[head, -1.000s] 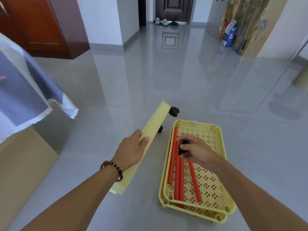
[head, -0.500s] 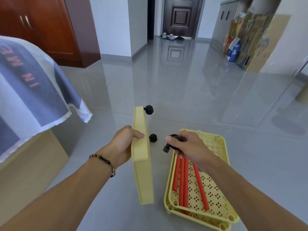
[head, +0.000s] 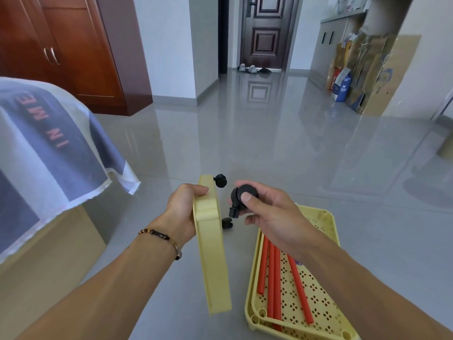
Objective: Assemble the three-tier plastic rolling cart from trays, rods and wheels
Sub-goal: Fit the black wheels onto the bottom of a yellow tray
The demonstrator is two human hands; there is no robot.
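Left hand [head: 182, 212] gripping light, stiff tray [head: 213, 253] by rim; right hand [head: 267, 214] pinching hard caster [head: 241, 198] at 12 o'clock.

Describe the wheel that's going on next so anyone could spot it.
Find the yellow tray held on edge. Just right of its top, the right hand pinches a black caster wheel. Two others sit against the tray; only this one is held.

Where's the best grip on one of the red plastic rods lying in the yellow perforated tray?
Pinch a red rod mid-length, from above. The rods lie flat and lengthwise in the yellow perforated tray, tops exposed; their near ends tuck under a tray rim, so probably lift the far end first.
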